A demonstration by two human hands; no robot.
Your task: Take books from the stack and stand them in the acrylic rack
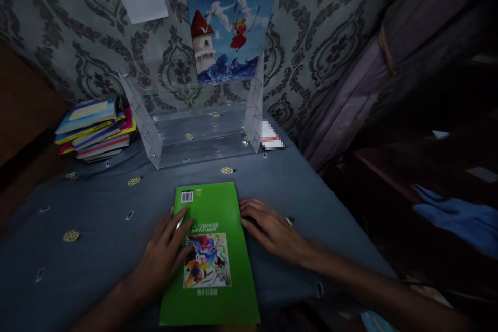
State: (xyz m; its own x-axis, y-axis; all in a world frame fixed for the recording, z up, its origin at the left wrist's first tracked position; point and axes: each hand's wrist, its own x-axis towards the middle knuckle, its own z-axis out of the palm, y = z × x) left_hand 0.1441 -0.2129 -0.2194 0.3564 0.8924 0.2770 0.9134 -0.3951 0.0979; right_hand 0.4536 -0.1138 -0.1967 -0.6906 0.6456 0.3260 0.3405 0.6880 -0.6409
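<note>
A green book [216, 207] lies flat on the cloth-covered table, its barcode corner at the far left and a colourful picture low on its cover. The print on it appears upside down from where I look. My left hand [165, 249] rests on the book's left edge, fingers apart over the cover. At the right edge, my right hand [272, 228] has its fingertips against the book's side, thumb a little apart from the fingers. Beyond the book stands a clear plastic rack [202, 150] with stepped sides.
A stack of books [97, 132] sits at the back left. Upright behind the rack is a blue picture sheet or book [225, 62]; a white card [143, 2] hangs beside it. A white item [271, 140] lies right of the rack. The table's right edge [342, 197] slopes toward me.
</note>
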